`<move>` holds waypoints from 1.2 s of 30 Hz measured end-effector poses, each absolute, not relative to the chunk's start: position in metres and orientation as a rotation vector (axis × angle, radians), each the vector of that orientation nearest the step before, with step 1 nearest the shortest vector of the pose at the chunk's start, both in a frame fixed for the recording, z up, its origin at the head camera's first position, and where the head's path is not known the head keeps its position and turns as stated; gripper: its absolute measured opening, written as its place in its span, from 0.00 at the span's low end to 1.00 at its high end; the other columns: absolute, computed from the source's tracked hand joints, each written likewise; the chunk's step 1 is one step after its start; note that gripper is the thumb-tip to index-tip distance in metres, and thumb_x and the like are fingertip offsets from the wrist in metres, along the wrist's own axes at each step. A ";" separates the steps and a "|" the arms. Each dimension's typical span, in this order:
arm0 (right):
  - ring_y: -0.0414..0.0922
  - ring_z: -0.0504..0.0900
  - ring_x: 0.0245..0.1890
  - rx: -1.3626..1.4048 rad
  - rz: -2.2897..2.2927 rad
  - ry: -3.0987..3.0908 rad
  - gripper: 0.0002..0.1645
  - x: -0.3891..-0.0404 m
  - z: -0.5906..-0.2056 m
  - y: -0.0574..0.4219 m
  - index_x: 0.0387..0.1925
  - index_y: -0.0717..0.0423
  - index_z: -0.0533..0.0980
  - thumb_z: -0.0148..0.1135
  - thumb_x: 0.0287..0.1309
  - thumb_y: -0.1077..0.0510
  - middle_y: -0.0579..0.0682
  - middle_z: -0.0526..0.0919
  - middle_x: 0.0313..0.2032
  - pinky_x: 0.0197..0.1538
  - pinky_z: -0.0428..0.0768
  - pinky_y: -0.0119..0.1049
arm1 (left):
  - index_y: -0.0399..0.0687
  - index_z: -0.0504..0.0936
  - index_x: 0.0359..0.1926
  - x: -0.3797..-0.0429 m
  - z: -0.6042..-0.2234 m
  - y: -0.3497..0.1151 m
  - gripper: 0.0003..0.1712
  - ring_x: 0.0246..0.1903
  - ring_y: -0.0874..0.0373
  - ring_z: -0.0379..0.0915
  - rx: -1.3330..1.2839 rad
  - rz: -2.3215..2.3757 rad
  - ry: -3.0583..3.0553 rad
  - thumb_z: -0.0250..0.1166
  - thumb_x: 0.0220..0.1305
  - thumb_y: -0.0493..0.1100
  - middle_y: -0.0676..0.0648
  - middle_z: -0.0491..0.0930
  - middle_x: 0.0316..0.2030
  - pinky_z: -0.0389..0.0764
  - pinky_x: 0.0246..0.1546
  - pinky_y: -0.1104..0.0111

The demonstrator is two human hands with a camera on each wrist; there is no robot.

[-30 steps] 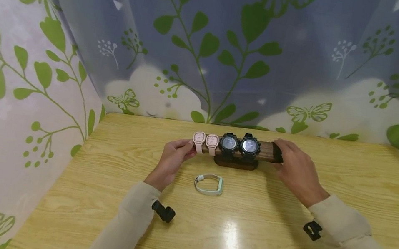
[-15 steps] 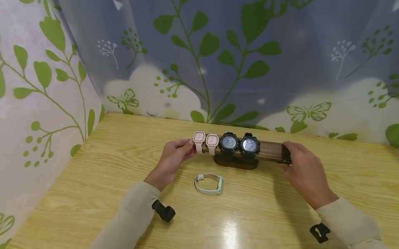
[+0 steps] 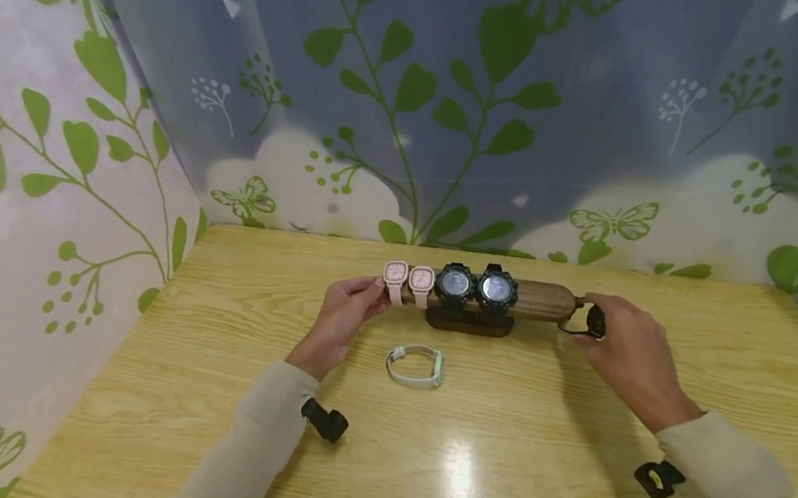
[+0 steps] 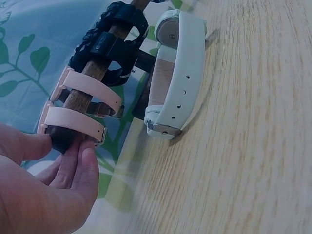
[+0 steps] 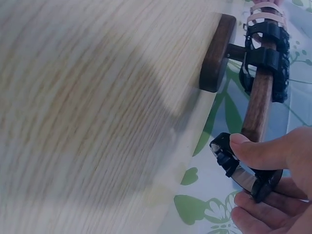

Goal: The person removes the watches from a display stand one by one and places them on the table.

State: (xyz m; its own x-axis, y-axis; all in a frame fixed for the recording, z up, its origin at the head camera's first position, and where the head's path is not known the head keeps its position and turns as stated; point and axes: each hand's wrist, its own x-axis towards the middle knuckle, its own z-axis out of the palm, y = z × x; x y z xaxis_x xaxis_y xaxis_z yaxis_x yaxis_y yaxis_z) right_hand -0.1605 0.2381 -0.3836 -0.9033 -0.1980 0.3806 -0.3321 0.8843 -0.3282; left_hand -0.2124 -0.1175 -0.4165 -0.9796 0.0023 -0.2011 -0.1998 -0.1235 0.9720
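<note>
A dark wooden watch stand [image 3: 547, 300] stands near the back of the table, its bar running left to right. My left hand [image 3: 342, 321] pinches the bar's left end, beside two pink watches [image 3: 395, 273]. Two chunky black watches [image 3: 496, 288] sit around the middle of the bar, above the base [image 5: 218, 56]. Just off the bar's right end, my right hand [image 3: 633, 356] holds another black watch [image 5: 241, 175] by its looped strap, thumb on one side and fingers on the other. In front of the stand, a mint-green watch [image 3: 439, 369] lies on its side, strap fastened in a loop.
The pale wood-grain table [image 3: 383, 482] meets a leaf-printed curtain [image 3: 387, 113] right behind the stand. A similar printed sheet [image 3: 8, 231] borders the left side. Black camera mounts [image 3: 325, 422] are strapped to both wrists.
My right hand has moved right, drawing the black watch along the bar and off its right end, so the bare rounded end now shows. The left hand keeps its grip.
</note>
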 end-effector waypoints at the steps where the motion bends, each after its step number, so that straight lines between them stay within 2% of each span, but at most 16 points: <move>1: 0.66 0.83 0.39 0.392 0.561 -2.714 0.36 -0.159 -0.383 0.239 0.56 0.74 0.76 0.80 0.45 0.66 0.74 0.80 0.50 0.39 0.82 0.64 | 0.29 0.76 0.62 -0.213 -0.416 -0.118 0.19 0.55 0.42 0.77 -0.234 2.247 1.984 0.56 0.77 0.38 0.33 0.79 0.54 0.83 0.55 0.67; 7: 0.66 0.83 0.38 0.363 0.591 -2.737 0.35 -0.152 -0.378 0.244 0.56 0.72 0.77 0.81 0.46 0.63 0.73 0.81 0.49 0.37 0.82 0.63 | 0.29 0.76 0.61 -0.214 -0.414 -0.118 0.19 0.50 0.49 0.79 -0.252 2.242 1.983 0.57 0.77 0.38 0.35 0.80 0.52 0.83 0.53 0.68; 11: 0.61 0.83 0.30 0.339 0.617 -2.752 0.36 -0.147 -0.374 0.246 0.56 0.72 0.78 0.81 0.46 0.61 0.73 0.83 0.46 0.30 0.82 0.58 | 0.29 0.76 0.62 -0.214 -0.414 -0.117 0.20 0.54 0.44 0.77 -0.229 2.252 1.979 0.56 0.77 0.38 0.32 0.78 0.55 0.83 0.53 0.68; 14: 0.51 0.77 0.18 0.325 0.636 -2.776 0.36 -0.145 -0.373 0.247 0.55 0.73 0.78 0.82 0.45 0.60 0.69 0.85 0.36 0.21 0.75 0.46 | 0.28 0.75 0.62 -0.214 -0.415 -0.117 0.20 0.56 0.41 0.76 -0.227 2.255 1.982 0.56 0.78 0.38 0.30 0.77 0.56 0.83 0.54 0.68; 16: 0.45 0.71 0.14 0.319 0.646 -2.798 0.37 -0.143 -0.374 0.247 0.56 0.73 0.78 0.82 0.46 0.59 0.64 0.84 0.29 0.20 0.68 0.39 | 0.28 0.75 0.62 -0.214 -0.415 -0.117 0.20 0.56 0.41 0.75 -0.230 2.259 1.981 0.56 0.78 0.38 0.30 0.77 0.56 0.83 0.55 0.67; 18: 0.42 0.64 0.12 0.313 0.657 -2.819 0.37 -0.142 -0.374 0.247 0.56 0.72 0.77 0.81 0.47 0.58 0.57 0.82 0.23 0.20 0.62 0.36 | 0.28 0.75 0.63 -0.213 -0.415 -0.117 0.20 0.56 0.41 0.75 -0.235 2.259 1.981 0.56 0.78 0.38 0.31 0.78 0.55 0.82 0.56 0.66; 23: 0.43 0.62 0.14 0.309 0.675 -2.841 0.36 -0.139 -0.375 0.244 0.55 0.71 0.78 0.81 0.47 0.56 0.49 0.77 0.18 0.20 0.60 0.36 | 0.28 0.75 0.63 -0.212 -0.415 -0.116 0.20 0.57 0.40 0.75 -0.242 2.250 1.978 0.56 0.78 0.38 0.31 0.78 0.56 0.81 0.59 0.62; 27: 0.43 0.69 0.17 0.290 0.710 -2.869 0.37 -0.137 -0.376 0.240 0.56 0.71 0.78 0.81 0.48 0.54 0.48 0.77 0.19 0.22 0.64 0.36 | 0.28 0.75 0.63 -0.211 -0.414 -0.116 0.20 0.58 0.40 0.75 -0.235 2.250 1.975 0.56 0.78 0.38 0.29 0.76 0.58 0.80 0.59 0.63; 32: 0.45 0.75 0.21 0.283 0.787 -2.912 0.38 -0.134 -0.378 0.234 0.57 0.71 0.77 0.80 0.50 0.53 0.48 0.77 0.20 0.24 0.68 0.37 | 0.27 0.75 0.63 -0.212 -0.415 -0.116 0.20 0.57 0.39 0.75 -0.232 2.265 1.969 0.56 0.77 0.37 0.29 0.77 0.57 0.83 0.54 0.68; 36: 0.44 0.72 0.18 0.283 0.819 -2.929 0.38 -0.132 -0.377 0.228 0.58 0.70 0.77 0.80 0.51 0.52 0.47 0.74 0.16 0.24 0.66 0.37 | 0.29 0.75 0.63 -0.211 -0.416 -0.116 0.20 0.57 0.41 0.76 -0.236 2.258 1.978 0.56 0.77 0.38 0.30 0.78 0.56 0.83 0.54 0.68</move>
State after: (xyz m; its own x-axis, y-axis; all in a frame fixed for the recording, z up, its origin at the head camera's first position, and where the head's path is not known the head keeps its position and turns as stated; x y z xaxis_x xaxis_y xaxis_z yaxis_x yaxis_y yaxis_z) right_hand -0.1320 0.2283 -0.3773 -0.9791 -0.1542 0.1326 -0.2006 0.8394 -0.5052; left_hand -0.2112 -0.1163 -0.4157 -0.9793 -0.0050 -0.2023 -0.1998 -0.1322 0.9709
